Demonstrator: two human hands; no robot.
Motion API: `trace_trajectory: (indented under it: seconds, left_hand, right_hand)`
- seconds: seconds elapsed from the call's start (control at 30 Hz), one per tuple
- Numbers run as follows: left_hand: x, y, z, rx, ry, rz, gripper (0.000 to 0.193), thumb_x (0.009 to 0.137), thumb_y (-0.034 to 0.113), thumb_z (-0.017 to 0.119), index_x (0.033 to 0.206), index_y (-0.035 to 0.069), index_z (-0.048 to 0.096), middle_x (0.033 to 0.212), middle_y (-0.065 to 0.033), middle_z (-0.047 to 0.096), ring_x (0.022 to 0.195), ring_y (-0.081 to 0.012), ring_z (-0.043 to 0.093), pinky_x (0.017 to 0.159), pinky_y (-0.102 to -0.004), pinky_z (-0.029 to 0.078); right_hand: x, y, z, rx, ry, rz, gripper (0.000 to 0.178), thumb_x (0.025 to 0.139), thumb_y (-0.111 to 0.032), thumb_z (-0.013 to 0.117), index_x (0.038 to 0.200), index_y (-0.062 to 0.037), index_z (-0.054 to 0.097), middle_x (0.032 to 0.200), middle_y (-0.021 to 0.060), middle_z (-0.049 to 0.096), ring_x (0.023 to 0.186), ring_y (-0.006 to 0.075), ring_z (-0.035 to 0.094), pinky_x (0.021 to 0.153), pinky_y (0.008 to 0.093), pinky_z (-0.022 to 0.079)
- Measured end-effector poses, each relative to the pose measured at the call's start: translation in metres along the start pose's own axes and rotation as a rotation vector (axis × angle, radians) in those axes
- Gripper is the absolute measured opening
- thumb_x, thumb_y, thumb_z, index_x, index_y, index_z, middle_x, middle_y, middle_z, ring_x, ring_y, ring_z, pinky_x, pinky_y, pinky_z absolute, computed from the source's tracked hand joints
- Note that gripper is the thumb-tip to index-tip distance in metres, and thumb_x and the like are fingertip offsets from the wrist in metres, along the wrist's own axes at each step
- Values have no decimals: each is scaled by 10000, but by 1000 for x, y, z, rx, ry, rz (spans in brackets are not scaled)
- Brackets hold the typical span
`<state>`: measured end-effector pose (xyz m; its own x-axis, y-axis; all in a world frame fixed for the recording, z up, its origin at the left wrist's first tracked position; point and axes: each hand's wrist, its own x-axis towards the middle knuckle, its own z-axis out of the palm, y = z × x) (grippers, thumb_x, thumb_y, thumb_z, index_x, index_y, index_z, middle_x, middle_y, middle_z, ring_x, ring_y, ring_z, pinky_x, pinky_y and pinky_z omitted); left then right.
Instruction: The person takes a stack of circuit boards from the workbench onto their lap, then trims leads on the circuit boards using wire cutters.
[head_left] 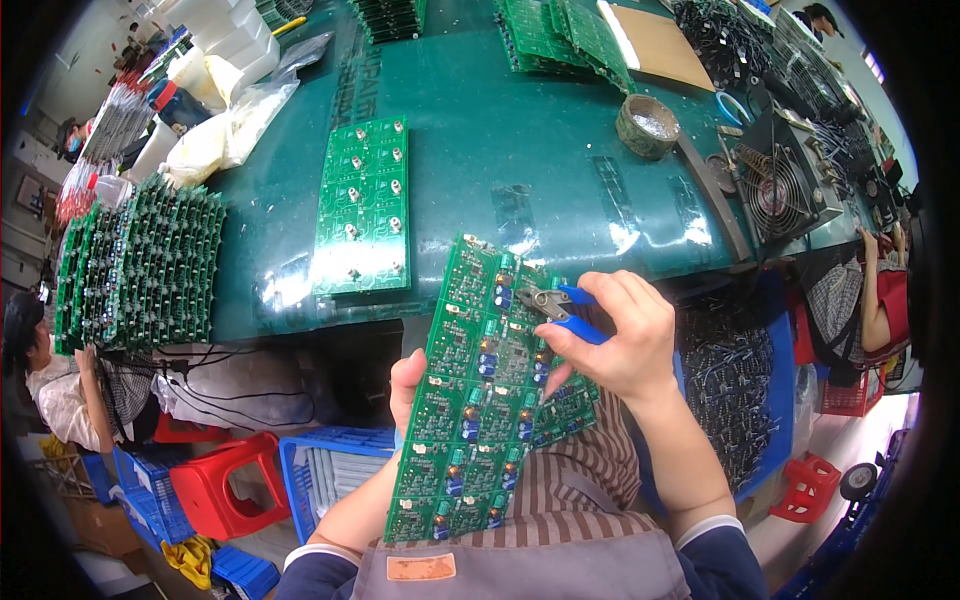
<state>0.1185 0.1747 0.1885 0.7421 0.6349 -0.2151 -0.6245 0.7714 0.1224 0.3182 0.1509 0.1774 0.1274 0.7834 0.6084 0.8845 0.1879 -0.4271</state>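
Table: green-topped, spread across the upper scene toward 12 o'clock.
Board stack: at 9 o'clock, on the table's left end; many populated green panels packed closely together.
Circuit board: at 6 o'clock, held tilted off the table, just before its near edge.
Board handling: judged light and stiff, smooth enough to slip slightly; probably fragile at the soldered parts. Best taken by the long edges, clear of the blue capacitors.
Board appearance: long, green, rectangular; densely populated in repeating blocks, with pale connectors along the rows. Too small to judge solder quality.
Flat panel: at 10 o'clock, lying on the table; green, sparser, bearing two columns of metallic fittings.
Right hand: at 3 o'clock, closed around the blue handles of the cutters.
Left hand: at 7 o'clock, gripping the circuit board's left edge, thumb visible, remainder largely hidden.
Cutters: at 3 o'clock, jaws directed at the board's upper right portion, near capacitors; cannot tell whether touching.
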Motion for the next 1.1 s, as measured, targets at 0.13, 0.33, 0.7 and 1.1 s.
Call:
trace_trajectory:
  seconds: [0.13,0.33,0.7,1.1]
  left_hand:
    - [-1,-1,0,192,49,54,872,872,648,531,1527,95,368,1494,-223,442,1354,-379,472,1175,-663,257]
    - [-2,1,1,260,65,36,878,873,652,523,1532,97,359,1496,-227,436,1363,-392,456,1168,-672,256]
    - [1,11,-21,-99,-123,50,861,883,624,504,1494,27,389,1437,-257,490,1251,-382,564,1025,-558,490]
    - [8,12,-11,333,111,151,952,894,693,445,1551,23,284,1511,-309,379,1361,-435,450,1122,-535,403]
  right_hand:
    - [-3,-2,1,5,9,10,534,673,-508,855,876,-54,659,702,52,582,634,248,603,574,362,483]
    - [6,-4,-1,-57,22,-69,513,670,-478,863,873,-51,664,731,60,603,667,255,622,608,372,495]
    - [-7,-13,0,29,-33,3,485,686,-456,854,907,-65,673,775,55,611,699,258,598,640,372,467]
    - [-13,-20,7,130,-60,23,476,680,-441,869,922,-70,694,769,35,622,669,235,592,622,361,456]
